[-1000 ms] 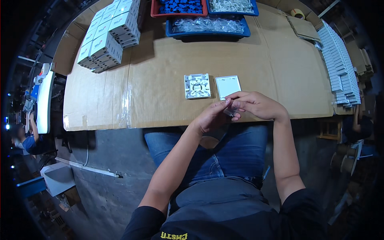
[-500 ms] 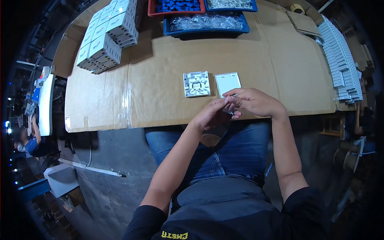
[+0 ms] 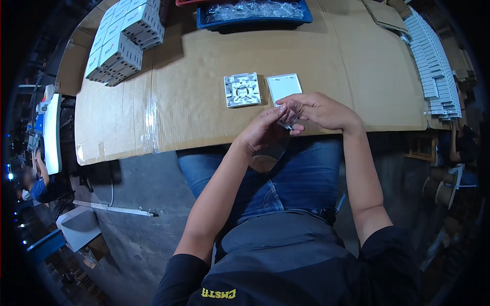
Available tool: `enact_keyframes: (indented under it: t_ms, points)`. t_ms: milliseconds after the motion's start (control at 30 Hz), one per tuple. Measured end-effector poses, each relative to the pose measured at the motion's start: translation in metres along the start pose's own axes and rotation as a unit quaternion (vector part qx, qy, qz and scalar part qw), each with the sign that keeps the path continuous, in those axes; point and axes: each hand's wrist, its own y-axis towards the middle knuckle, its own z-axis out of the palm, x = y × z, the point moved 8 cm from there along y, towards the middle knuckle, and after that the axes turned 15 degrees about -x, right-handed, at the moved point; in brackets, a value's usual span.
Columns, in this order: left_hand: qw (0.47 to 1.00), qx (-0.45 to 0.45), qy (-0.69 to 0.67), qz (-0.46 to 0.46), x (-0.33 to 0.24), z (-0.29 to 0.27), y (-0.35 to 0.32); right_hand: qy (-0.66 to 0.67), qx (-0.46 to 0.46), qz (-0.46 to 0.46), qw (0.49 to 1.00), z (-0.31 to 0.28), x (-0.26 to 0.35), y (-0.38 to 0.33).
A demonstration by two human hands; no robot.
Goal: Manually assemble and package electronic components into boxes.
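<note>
My left hand (image 3: 265,130) and my right hand (image 3: 319,109) meet at the near edge of a cardboard-covered table (image 3: 204,61). Between the fingertips of both is a small clear plastic item (image 3: 287,121); its exact shape is too small to tell. Just beyond the hands lie a white square plastic base with moulded ribs (image 3: 242,90) and, to its right, a plain white square cover (image 3: 284,87). My fingers nearly touch the cover's near edge.
Stacked white boxes (image 3: 122,43) sit at the far left of the table. A blue tray of clear bagged parts (image 3: 253,11) is at the far edge. A long row of white flat pieces (image 3: 433,61) runs along the right. Another person (image 3: 41,186) is at the left rim.
The view has shifted a little, so the table sits lower in the picture. My hands stay together at the table's near edge, still working the small item.
</note>
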Motion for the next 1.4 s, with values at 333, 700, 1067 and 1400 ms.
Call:
enact_keyframes:
  t_ms: [333, 700, 1067, 1400]
  points:
    - [1.0, -0.015, 0.001, -0.003, 0.003, -0.005, 0.003, -0.031, -0.034, -0.022, 0.999, -0.006, -0.007, 0.004]
    - [0.999, 0.017, -0.043, -0.017, 0.009, -0.012, 0.006, 0.081, 0.027, 0.011, 0.996, 0.002, 0.001, 0.003]
    - [0.997, -0.002, -0.048, -0.057, 0.009, -0.005, 0.008, -0.123, -0.193, -0.115, 0.967, -0.118, 0.049, 0.068]
    - [0.999, 0.003, -0.007, -0.041, 0.003, -0.004, 0.006, -0.103, -0.41, -0.231, 0.876, -0.278, 0.102, 0.195]
